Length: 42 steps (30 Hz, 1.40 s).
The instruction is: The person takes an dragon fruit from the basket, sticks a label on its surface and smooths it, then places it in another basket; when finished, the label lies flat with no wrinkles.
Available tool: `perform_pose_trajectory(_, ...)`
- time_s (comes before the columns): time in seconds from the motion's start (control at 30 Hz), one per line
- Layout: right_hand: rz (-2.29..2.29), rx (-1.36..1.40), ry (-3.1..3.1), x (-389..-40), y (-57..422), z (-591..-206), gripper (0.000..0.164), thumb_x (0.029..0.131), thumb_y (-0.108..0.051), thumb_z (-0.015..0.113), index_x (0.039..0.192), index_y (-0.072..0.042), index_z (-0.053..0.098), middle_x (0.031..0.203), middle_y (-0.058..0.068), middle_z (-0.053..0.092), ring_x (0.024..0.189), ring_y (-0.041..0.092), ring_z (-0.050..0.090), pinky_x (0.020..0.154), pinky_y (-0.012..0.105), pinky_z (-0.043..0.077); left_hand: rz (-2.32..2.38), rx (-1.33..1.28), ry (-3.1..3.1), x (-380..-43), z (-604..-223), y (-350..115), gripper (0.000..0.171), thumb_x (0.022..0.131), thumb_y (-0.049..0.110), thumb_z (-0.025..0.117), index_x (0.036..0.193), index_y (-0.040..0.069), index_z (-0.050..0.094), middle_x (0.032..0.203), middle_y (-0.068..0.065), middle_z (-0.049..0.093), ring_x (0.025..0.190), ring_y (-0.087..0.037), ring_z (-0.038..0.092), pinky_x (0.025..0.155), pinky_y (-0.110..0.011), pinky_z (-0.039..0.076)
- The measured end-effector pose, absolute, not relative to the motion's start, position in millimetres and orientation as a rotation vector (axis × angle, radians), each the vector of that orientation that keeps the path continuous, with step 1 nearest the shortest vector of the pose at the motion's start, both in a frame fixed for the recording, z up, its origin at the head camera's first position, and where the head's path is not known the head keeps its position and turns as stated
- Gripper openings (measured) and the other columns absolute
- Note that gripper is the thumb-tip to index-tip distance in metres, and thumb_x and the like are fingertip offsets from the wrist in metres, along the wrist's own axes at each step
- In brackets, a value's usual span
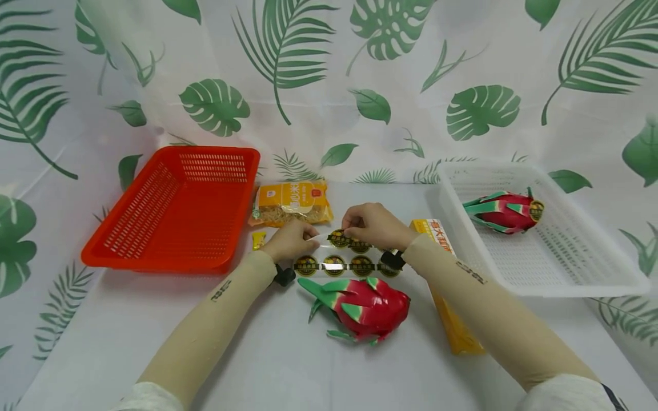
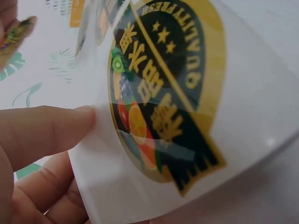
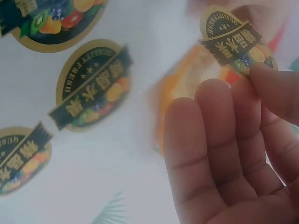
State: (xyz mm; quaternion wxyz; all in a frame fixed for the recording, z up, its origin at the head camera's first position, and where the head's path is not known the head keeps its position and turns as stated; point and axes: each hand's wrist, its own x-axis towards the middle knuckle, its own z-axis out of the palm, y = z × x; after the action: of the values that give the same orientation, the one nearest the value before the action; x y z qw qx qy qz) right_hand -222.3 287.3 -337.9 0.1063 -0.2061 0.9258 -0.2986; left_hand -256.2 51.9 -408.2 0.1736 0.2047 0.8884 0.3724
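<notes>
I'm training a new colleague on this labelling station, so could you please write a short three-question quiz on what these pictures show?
1. Short answer: what does the right hand pinch?
2. True or false: the dragon fruit in the white basket bears a round label at one end.
3. Multiple choice: what does the left hand hold?
A. The red basket
B. The sticker sheet
C. The yellow noodle packet

Key:
1. A single sticker, off the sheet.
2. True.
3. B; the thumb and fingers grip its edge.
</notes>
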Motion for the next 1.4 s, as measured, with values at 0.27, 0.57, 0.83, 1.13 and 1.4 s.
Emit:
perform_pose_trajectory(0.27,-0.995,-0.613,2.756,-194,302,-309,0.005,0.098,-0.016,0.073,0.101,-0.012,0.071,0.091,0.006,0.073,0.075,0.017,0.061,0.073,0.029,0.051,1.004,0.61,2.613,-250,-406,52,0.025,0.097,0.02,0.07,0.116,0.005,0.076,0.106,-0.009,0.075,0.093,-0.02,0.065,0.089,-0.036,0.054)
perform_pose_trajectory(0.57,-1.109,-0.582,2.676,-155,323,-290,0.005,0.098,-0.014,0.072,0.102,-0.011,0.069,0.091,0.007,0.07,0.08,0.023,0.065,0.073,0.023,0.055,0.99,0.595,2.664,-245,-402,54,0.028,0.097,0.021,0.072,0.119,0.004,0.074,0.118,-0.012,0.075,0.109,-0.026,0.068,0.102,-0.043,0.054)
perform_pose_trajectory(0.83,-1.143,-0.62,2.651,-126,342,-289,0.006,0.096,-0.011,0.074,0.1,-0.011,0.069,0.089,0.004,0.069,0.079,0.017,0.063,0.073,0.022,0.054,1.026,0.609,2.689,-236,-394,53,0.03,0.098,0.024,0.071,0.123,0.007,0.073,0.125,-0.01,0.072,0.115,-0.029,0.065,0.102,-0.045,0.054)
perform_pose_trajectory(1.13,-1.194,-0.636,2.595,-111,349,-295,0.007,0.095,-0.008,0.074,0.099,-0.01,0.068,0.088,0.005,0.068,0.081,0.015,0.063,0.073,0.023,0.056,1.154,0.878,2.673,-197,-365,63,0.015,0.098,0.027,0.073,0.108,0.016,0.076,0.097,0.002,0.074,0.088,-0.016,0.063,0.077,-0.031,0.054)
perform_pose_trajectory(1.4,-1.189,-0.624,2.552,-100,352,-303,0.008,0.095,-0.012,0.076,0.099,-0.012,0.069,0.09,0.003,0.07,0.082,0.014,0.064,0.074,0.024,0.055,1.248,1.107,2.444,-149,-343,87,0.009,0.099,0.027,0.072,0.097,0.02,0.075,0.079,0.007,0.069,0.066,-0.009,0.056,0.062,-0.023,0.048)
